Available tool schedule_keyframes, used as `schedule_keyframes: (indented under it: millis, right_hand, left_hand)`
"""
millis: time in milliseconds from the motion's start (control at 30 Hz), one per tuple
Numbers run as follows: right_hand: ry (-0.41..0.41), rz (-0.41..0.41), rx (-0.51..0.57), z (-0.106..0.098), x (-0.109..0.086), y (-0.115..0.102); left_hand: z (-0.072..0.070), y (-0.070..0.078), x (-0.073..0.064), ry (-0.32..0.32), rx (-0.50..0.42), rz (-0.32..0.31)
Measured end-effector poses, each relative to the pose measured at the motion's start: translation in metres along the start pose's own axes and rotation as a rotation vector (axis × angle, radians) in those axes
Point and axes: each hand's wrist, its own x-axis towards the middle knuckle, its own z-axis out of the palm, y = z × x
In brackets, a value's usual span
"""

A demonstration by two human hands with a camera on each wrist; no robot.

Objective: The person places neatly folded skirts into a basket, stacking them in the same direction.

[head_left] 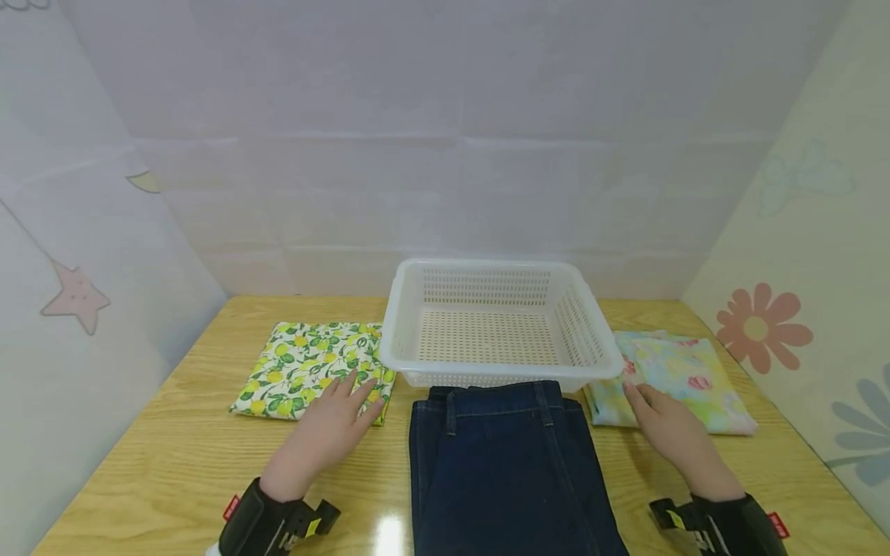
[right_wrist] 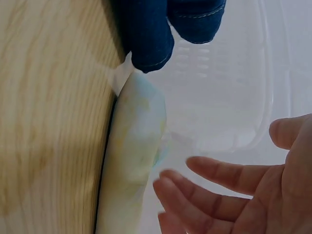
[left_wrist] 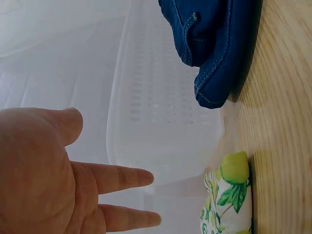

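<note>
My left hand (head_left: 332, 425) hovers with spread, straight fingers over the near edge of a folded lemon-print cloth (head_left: 306, 363). In the left wrist view its fingers (left_wrist: 119, 178) stand apart from the cloth and grip nothing. My right hand (head_left: 667, 428) is held over the near left part of a folded pastel cloth (head_left: 681, 378), fingers relaxed. The right wrist view shows nothing in its fingers (right_wrist: 229, 175). Between the hands lie folded dark blue jeans (head_left: 501, 471), waistband toward a white plastic basket (head_left: 598, 355).
The perforated basket stands at the back middle of the wooden table (head_left: 174, 432), and nothing shows inside it. The jeans' waistband reaches its front wall. A pale back wall (head_left: 445, 193) and printed side walls enclose the table. Black cameras (head_left: 737, 525) are strapped to both wrists.
</note>
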Motion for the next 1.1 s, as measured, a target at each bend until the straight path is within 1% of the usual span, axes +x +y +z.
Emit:
schedule_keyframes:
  millis: [67,133,233,300,367,433,533,700,833,900,967,1033,1100]
  right_hand:
    - [-0.031,0.011,0.056,-0.001,0.001,0.0]
    - [-0.046,0.011,0.095,0.0,0.001,0.0]
    - [-0.081,0.03,0.116,0.002,0.001,-0.001]
    - [-0.109,0.057,0.149,0.004,0.002,-0.002]
    - [-0.142,0.09,0.2,0.007,0.003,-0.003]
    - [-0.169,0.118,0.259,0.009,0.004,-0.004]
    - [-0.206,0.137,0.318,0.012,0.005,-0.005]
    - [-0.265,0.118,0.411,0.016,0.005,-0.005]
    - [-0.346,0.074,0.513,0.02,0.006,-0.003]
    - [-0.377,0.062,0.544,0.022,0.006,-0.001]
    - [-0.396,0.066,0.557,0.024,0.006,0.0]
    - [-0.399,0.067,0.564,0.026,0.007,-0.001]
    - [-0.395,0.06,0.563,0.029,0.008,-0.003]
  left_hand:
    - [0.0,0.004,-0.001,-0.041,-0.038,0.003]
    - [0.001,0.008,-0.002,-0.067,-0.062,0.007]
    - [0.005,0.013,-0.002,-0.096,-0.111,0.0]
    - [0.009,0.015,-0.002,-0.122,-0.168,-0.01]
    - [0.013,0.017,-0.002,-0.15,-0.247,-0.011]
    - [0.018,0.018,-0.002,-0.177,-0.312,-0.001]
    - [0.024,0.02,-0.002,-0.213,-0.364,0.012]
    - [0.031,0.022,-0.002,-0.251,-0.408,0.006]
    - [0.034,0.023,0.0,-0.238,-0.423,0.007]
    - [0.035,0.023,0.002,-0.229,-0.43,0.001]
    - [0.037,0.022,0.003,-0.232,-0.458,-0.008]
    - [0.038,0.022,0.004,-0.258,-0.501,-0.005]
    - [0.04,0.021,0.005,-0.294,-0.547,0.017]
